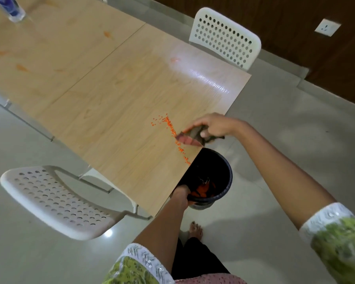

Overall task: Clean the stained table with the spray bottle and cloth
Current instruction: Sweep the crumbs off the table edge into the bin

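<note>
Head view: left hand [181,194] is gripping the rim of a dark bin [223,171] under the table [111,111] edge, orange scraps inside. Right hand [213,126] is clutching one cloth [190,138] by the orange crumbs [170,128]. One spray bottle [13,7] is standing far-left, well apart. Two white chairs [55,199] are flanking.

She wears a green patterned tunic with short sleeves [344,242], each ending in a white embroidered cuff [146,261] (tiny sequins catch the light), over black trousers [195,259]; her foot [196,230] is bare, toenails painted dark.
</note>
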